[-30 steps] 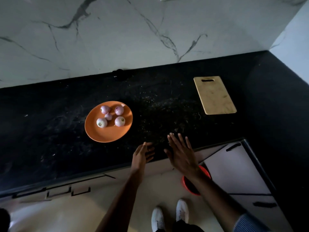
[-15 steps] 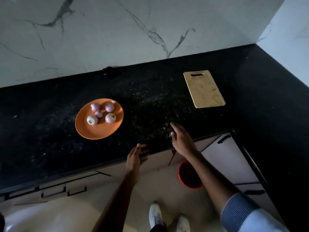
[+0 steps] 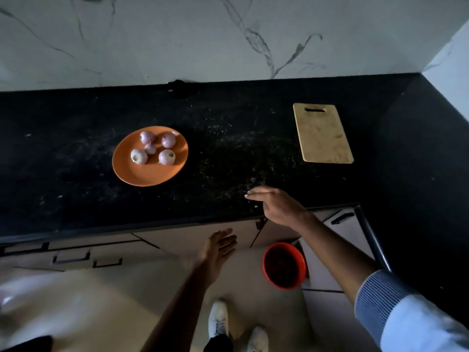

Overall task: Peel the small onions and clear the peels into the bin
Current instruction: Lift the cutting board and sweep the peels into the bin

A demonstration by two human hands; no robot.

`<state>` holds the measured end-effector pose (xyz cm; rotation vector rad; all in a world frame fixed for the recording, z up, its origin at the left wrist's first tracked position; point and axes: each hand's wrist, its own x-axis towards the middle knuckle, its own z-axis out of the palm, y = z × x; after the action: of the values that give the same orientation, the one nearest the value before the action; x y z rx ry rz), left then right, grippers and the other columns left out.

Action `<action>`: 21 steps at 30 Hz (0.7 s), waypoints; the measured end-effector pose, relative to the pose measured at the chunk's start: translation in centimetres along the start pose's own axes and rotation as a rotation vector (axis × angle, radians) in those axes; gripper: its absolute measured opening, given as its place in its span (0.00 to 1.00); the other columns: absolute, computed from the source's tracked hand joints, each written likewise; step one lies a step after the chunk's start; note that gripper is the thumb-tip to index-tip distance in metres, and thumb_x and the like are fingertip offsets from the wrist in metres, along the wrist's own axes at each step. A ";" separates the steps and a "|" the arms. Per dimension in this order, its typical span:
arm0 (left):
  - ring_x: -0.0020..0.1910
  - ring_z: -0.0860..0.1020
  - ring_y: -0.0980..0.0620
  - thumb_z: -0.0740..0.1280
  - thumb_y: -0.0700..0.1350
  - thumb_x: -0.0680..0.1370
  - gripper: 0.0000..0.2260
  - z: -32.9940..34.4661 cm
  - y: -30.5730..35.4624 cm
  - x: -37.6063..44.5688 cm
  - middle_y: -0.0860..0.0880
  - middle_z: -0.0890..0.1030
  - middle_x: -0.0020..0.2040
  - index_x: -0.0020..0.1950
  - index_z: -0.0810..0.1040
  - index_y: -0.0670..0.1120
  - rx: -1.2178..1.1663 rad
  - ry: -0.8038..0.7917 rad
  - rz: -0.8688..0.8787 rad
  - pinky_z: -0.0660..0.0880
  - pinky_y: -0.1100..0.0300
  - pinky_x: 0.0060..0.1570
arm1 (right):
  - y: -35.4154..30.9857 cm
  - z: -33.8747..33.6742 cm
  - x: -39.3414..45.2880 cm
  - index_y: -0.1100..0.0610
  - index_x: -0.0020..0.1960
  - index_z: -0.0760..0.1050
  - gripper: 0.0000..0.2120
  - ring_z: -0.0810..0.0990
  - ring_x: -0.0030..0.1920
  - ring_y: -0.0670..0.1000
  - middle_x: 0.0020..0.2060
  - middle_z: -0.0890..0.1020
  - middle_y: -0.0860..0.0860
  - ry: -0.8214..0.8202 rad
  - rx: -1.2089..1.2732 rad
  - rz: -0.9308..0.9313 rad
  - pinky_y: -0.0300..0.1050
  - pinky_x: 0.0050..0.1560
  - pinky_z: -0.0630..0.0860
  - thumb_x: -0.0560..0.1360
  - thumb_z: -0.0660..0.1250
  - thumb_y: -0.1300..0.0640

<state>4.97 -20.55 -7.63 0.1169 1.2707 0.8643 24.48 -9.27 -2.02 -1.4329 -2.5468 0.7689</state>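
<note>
Several peeled small onions (image 3: 167, 157) lie on an orange plate (image 3: 142, 175) on the black counter (image 3: 76, 161). Fine peel scraps (image 3: 251, 179) are scattered on the counter to the right of the plate. My right hand (image 3: 278, 205) lies edge-on with straight fingers on the counter near its front edge, beside the scraps. My left hand (image 3: 217, 247) hangs open, palm up, just below the counter edge, holding nothing. An orange bin (image 3: 284, 265) with dark peels inside stands on the floor below my right forearm.
A wooden cutting board (image 3: 321, 133) lies at the back right of the counter. Cabinet drawers (image 3: 76, 255) run under the counter edge. My white shoes (image 3: 218, 318) stand on the pale floor. A marble wall (image 3: 228, 34) backs the counter.
My right hand has turned from flat and spread to edge-on near the counter's front edge. My left hand has dropped from the counter edge to below it, palm up. The view shifted.
</note>
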 end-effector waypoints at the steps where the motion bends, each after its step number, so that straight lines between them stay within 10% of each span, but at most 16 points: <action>1: 0.56 0.78 0.44 0.51 0.45 0.85 0.17 0.9 -0.5 0.7 0.38 0.78 0.63 0.63 0.77 0.41 -0.046 -0.021 -0.032 0.70 0.52 0.62 | 0.2 -0.1 0.1 0.53 0.70 0.76 0.28 0.72 0.71 0.49 0.71 0.74 0.50 -0.004 -0.009 -0.020 0.40 0.73 0.67 0.75 0.56 0.72; 10: 0.51 0.79 0.42 0.50 0.44 0.84 0.20 6.9 -2.5 3.2 0.38 0.81 0.53 0.64 0.75 0.34 -0.285 -0.065 -0.082 0.71 0.48 0.63 | 1.7 -0.2 -2.0 0.58 0.64 0.81 0.25 0.77 0.66 0.51 0.65 0.80 0.54 0.044 -0.041 -0.136 0.32 0.68 0.65 0.73 0.57 0.72; 13: 0.53 0.79 0.41 0.52 0.42 0.84 0.19 8.6 -2.8 4.1 0.35 0.80 0.56 0.65 0.74 0.32 -0.364 -0.069 -0.039 0.71 0.48 0.64 | 2.5 -0.7 -4.6 0.59 0.58 0.84 0.22 0.81 0.61 0.54 0.59 0.83 0.55 0.056 -0.037 -0.160 0.44 0.65 0.76 0.72 0.57 0.68; 21: 0.54 0.81 0.41 0.52 0.41 0.84 0.17 15.1 -6.1 4.4 0.37 0.81 0.57 0.58 0.77 0.33 -0.356 -0.176 -0.082 0.77 0.49 0.61 | 6.2 -0.6 -14.5 0.56 0.56 0.83 0.16 0.82 0.51 0.47 0.52 0.83 0.50 0.387 0.122 0.114 0.42 0.52 0.80 0.74 0.64 0.69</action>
<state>21.29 -16.38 -9.22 -0.1391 0.9360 0.9742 37.35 -18.39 -2.47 -1.5252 -2.1104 0.5819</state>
